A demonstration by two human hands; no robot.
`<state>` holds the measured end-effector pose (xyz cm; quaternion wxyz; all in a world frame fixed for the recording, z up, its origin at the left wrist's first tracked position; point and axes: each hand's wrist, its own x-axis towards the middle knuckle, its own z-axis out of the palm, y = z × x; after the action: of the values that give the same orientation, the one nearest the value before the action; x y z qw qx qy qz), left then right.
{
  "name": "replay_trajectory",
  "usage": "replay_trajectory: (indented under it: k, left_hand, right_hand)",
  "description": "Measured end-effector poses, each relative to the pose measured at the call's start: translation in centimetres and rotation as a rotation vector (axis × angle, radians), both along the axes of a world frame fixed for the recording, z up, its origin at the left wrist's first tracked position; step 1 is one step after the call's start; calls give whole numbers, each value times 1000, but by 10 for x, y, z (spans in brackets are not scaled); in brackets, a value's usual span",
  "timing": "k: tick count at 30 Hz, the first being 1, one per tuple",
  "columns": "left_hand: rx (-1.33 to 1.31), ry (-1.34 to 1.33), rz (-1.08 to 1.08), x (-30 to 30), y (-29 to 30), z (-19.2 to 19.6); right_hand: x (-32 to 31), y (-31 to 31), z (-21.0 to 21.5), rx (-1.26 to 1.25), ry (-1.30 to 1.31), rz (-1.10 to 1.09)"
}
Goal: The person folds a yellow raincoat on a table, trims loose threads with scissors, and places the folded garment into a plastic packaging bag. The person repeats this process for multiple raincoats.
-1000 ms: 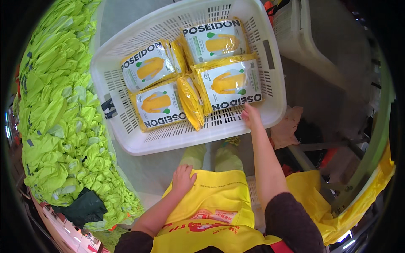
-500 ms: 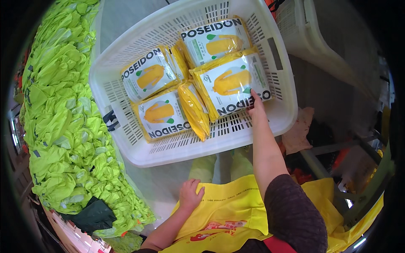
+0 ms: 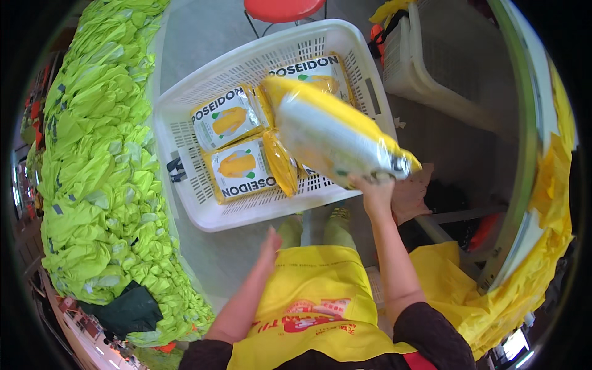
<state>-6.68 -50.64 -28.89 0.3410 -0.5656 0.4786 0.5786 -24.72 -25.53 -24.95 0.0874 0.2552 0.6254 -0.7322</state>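
Note:
A packaged yellow garment [image 3: 339, 132] in a clear bag is lifted above the basket's right side, tilted and blurred by motion. My right hand [image 3: 373, 185] grips its near lower edge; the fingertips are partly hidden by the bag. Below the held pack stands the white slatted plastic basket [image 3: 203, 219], with several more yellow garment packs [image 3: 237, 166] lying in stacks in it. Near the basket's front edge, over my yellow apron [image 3: 314, 271], my left hand [image 3: 266, 250] is raised and empty, seen edge-on with its fingers stretched out.
To the left runs a long heap of lime-green garments [image 3: 105, 166] with a dark green cloth [image 3: 132, 311] on it. A red stool [image 3: 285, 9] stands beyond the basket. Another white basket [image 3: 425, 74] is at the right, near yellow sheeting [image 3: 549, 228] along a curved edge.
My right hand has picked the front right pack out of its stack and raised it. My left hand has moved slightly left and up. The view has shifted, bringing the stool into sight.

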Motion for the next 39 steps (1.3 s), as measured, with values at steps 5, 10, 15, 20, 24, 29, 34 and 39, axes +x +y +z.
replay_trajectory:
  k: [5,10,15,20,24,29,34,39]
  left_hand:
    - [890,380,362,-121,-7,108]
    - [933,744,229,-163,-7,222]
    - [884,1030,180,-158,-2,290]
    - [854,1215,295,-132,-3,335]
    - [781,1346,195,-115,-15,347]
    - [718,1364,92,-85,-14,359]
    - [696,1364,46,-78,-11,363]
    - [675,1353,8,-80,-5,365]
  right_hand:
    - [41,30,157,357,657,647]
    - [66,48,251,670,1203,944]
    - [93,68,280,982,1274,792]
    - [108,79,319,1133,1129,440]
    - [97,70,375,334,611,88]
    - [72,73,392,-65,472,-56]
    - [85,74,404,-426,368,-75]
    - [89,76,410,-379,321,-101]
